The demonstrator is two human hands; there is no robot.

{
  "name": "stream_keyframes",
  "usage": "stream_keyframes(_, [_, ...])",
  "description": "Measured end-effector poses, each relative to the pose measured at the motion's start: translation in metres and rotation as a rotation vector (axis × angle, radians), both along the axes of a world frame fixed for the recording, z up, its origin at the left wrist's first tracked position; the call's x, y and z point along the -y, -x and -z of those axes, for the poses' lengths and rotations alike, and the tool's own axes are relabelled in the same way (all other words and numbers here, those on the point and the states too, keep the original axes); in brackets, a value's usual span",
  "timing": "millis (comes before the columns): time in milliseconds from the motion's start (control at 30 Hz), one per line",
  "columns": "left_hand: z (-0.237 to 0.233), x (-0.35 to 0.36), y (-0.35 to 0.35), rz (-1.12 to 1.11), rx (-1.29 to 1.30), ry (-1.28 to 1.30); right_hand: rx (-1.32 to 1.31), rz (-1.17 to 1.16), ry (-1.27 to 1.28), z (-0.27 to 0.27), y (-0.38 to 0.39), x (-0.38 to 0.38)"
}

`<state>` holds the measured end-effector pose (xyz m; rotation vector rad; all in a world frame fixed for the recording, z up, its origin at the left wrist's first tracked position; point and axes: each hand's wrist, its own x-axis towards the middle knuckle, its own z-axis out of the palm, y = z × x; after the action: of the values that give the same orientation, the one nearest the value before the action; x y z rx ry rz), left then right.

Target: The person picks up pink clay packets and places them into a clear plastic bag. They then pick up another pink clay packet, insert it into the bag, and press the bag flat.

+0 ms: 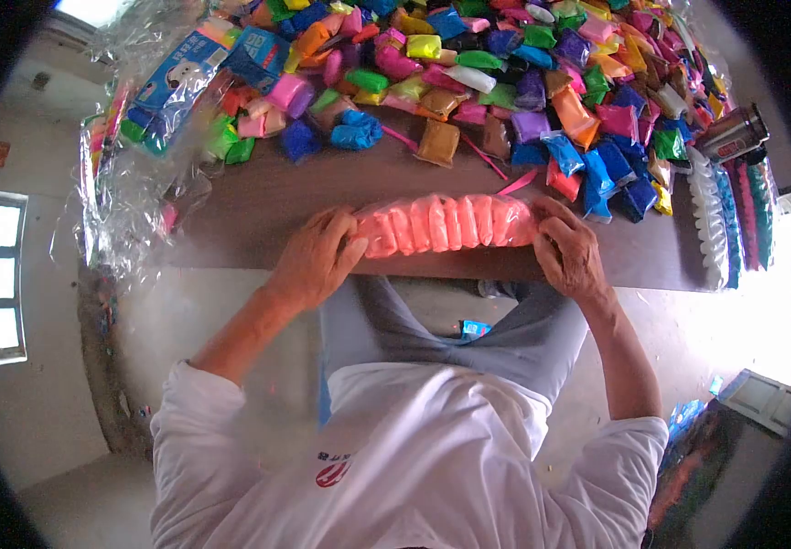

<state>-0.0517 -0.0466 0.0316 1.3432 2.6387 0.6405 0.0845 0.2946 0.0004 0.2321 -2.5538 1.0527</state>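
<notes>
A clear plastic bag holding a row of coral-pink packets lies across the front of the brown table. My left hand grips its left end, thumb and fingers closed on the plastic. At the opposite end, my right hand pinches the bag with curled fingers. The row bows slightly upward between both hands. Just behind it, a thin pink strip rests on the tabletop.
A big heap of small colourful packets covers the table's far side. Crumpled clear plastic and a blue printed package are at left. A metallic cylinder and long bagged rows of white packets stand at right.
</notes>
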Motion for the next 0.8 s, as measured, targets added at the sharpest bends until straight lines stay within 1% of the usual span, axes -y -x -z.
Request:
stream_keyframes(67, [-0.008,-0.009,0.001,-0.070,0.098,0.116,-0.023,0.004,-0.009,0.002,0.000,-0.001])
stream_keyframes(100, [-0.007,-0.011,0.001,-0.072,0.094,0.118,-0.046,0.001,-0.037,0.004,0.000,-0.002])
stream_keyframes(167, [-0.001,-0.013,0.003,-0.069,-0.100,0.057,-0.076,-0.002,-0.061,0.006,0.000,-0.003])
stream_keyframes(200, [0.000,-0.012,0.007,-0.069,-0.105,0.060,-0.072,0.011,-0.080,0.006,-0.001,-0.002])
stream_keyframes(267, [0.002,-0.009,0.015,0.059,-0.298,0.060,-0.069,0.024,-0.094,0.008,-0.001,-0.003])
stream_keyframes(367, [0.000,-0.005,0.021,0.083,-0.359,0.088,-0.113,-0.001,-0.095,0.009,-0.001,-0.004])
stream_keyframes(400, [-0.003,-0.006,0.019,0.084,-0.359,0.091,-0.096,-0.008,-0.082,0.005,-0.001,-0.003])
stream_keyframes(467, [-0.010,-0.010,0.011,0.022,-0.214,0.291,-0.079,-0.011,-0.071,0.001,-0.001,-0.005])
stream_keyframes(500, [-0.004,-0.009,0.007,0.024,-0.215,0.290,-0.017,-0.029,-0.025,0.000,0.001,-0.008])
stream_keyframes(533, [0.008,-0.005,0.003,0.008,-0.258,0.184,0.045,-0.045,0.021,0.000,0.002,-0.009])
stream_keyframes(567, [0.018,-0.003,0.001,-0.009,-0.300,0.076,0.047,-0.043,0.019,0.000,0.002,-0.010])
stream_keyframes(700, [0.031,-0.004,-0.003,-0.046,-0.332,0.109,-0.019,0.021,-0.061,0.006,0.001,-0.005])
stream_keyframes(767, [0.033,-0.003,-0.006,-0.054,-0.391,0.100,-0.051,0.048,-0.102,0.007,-0.001,-0.002])
stream_keyframes(800, [0.034,-0.003,-0.008,-0.056,-0.386,0.097,-0.059,0.081,-0.204,0.007,-0.003,-0.003])
